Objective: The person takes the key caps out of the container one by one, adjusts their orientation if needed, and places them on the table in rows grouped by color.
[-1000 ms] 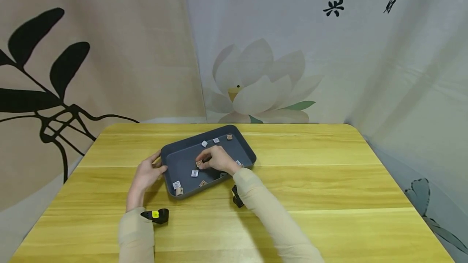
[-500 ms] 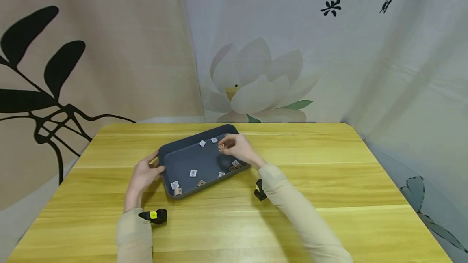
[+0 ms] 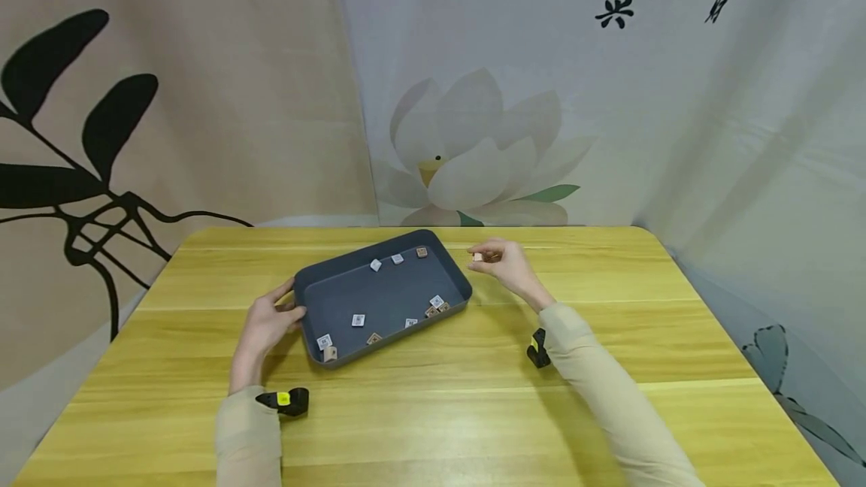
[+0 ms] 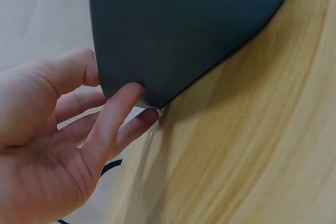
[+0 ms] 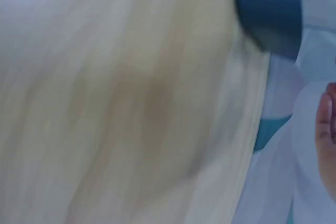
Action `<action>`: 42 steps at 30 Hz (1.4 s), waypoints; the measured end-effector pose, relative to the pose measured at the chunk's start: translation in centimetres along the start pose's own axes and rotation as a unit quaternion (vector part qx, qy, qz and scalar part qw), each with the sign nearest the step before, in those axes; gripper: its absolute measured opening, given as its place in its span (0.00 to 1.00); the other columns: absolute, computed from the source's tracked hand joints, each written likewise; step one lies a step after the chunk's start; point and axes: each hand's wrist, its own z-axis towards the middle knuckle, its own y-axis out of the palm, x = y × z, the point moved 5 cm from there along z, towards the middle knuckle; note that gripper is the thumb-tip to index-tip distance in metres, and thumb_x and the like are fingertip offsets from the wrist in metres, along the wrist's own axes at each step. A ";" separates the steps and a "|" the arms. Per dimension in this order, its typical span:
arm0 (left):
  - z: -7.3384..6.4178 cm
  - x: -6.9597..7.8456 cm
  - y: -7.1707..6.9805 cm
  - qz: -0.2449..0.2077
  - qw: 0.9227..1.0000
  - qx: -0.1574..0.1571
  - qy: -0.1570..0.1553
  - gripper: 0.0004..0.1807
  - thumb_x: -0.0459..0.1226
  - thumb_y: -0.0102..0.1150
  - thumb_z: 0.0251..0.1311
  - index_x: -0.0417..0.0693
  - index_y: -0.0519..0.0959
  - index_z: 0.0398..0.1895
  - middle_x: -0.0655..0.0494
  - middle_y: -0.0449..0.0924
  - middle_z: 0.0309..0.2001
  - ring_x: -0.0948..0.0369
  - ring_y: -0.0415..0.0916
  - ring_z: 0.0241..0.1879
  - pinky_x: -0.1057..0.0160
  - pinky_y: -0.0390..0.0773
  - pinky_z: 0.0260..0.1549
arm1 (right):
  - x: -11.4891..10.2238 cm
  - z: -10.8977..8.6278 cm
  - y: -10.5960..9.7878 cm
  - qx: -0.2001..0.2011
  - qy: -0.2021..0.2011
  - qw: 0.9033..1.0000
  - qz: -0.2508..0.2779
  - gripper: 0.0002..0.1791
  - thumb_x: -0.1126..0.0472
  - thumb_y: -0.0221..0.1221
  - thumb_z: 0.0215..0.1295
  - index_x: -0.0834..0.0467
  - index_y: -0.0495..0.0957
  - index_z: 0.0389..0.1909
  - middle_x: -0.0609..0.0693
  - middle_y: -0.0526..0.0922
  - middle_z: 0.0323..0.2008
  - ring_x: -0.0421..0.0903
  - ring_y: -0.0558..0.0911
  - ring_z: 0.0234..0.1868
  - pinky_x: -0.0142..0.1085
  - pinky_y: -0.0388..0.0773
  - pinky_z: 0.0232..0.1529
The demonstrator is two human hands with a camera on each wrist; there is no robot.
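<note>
The tray (image 3: 386, 291) lies on the table (image 3: 609, 397). My left hand (image 3: 265, 325) holds it at its left end; my right hand (image 3: 507, 267) is just past its right end, a cube (image 3: 477, 257) pinched in it. Inside the tray, three cubes (image 3: 437, 301) cluster by the near wall toward the right, a pair of cubes (image 3: 325, 341) sits in the near left corner, and two lone cubes (image 3: 373, 338) lie along the wall between. Another cube (image 3: 358, 320) is left of the tray's middle. Toward its far wall I have two more cubes (image 3: 398, 258), with one (image 3: 422, 252) by the far right corner. Behind the tray, beyond the table, hangs a curtain (image 3: 676, 134)
</note>
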 end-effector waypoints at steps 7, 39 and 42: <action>0.1 -0.1 -0.1 0.000 1.000 0.006 0.001 0.38 0.29 0.53 0.61 0.42 0.52 0.73 0.25 0.63 0.63 0.60 0.81 0.43 0.70 0.83 0.34 | 2.8 -0.7 -1.7 0.004 0.040 0.999 -0.012 0.15 0.65 0.66 0.55 0.68 0.82 0.44 0.61 0.84 0.39 0.45 0.80 0.33 0.32 0.79 0.35; 0.7 0.8 0.5 0.008 1.000 0.002 0.020 0.40 0.27 0.46 0.61 0.33 0.40 0.74 0.34 0.43 0.73 0.39 0.49 0.72 0.47 0.59 0.69 | 6.9 -1.6 -2.1 -0.021 0.132 0.991 -0.017 0.14 0.66 0.63 0.59 0.65 0.82 0.46 0.63 0.84 0.43 0.50 0.81 0.39 0.30 0.74 0.35; 0.8 0.8 0.6 0.011 1.000 0.002 0.019 0.38 0.28 0.45 0.62 0.33 0.42 0.73 0.32 0.46 0.72 0.39 0.50 0.71 0.48 0.60 0.69 | 6.9 -1.6 -2.1 -0.023 0.134 0.991 -0.011 0.14 0.66 0.63 0.59 0.65 0.82 0.47 0.64 0.84 0.44 0.50 0.80 0.39 0.30 0.74 0.33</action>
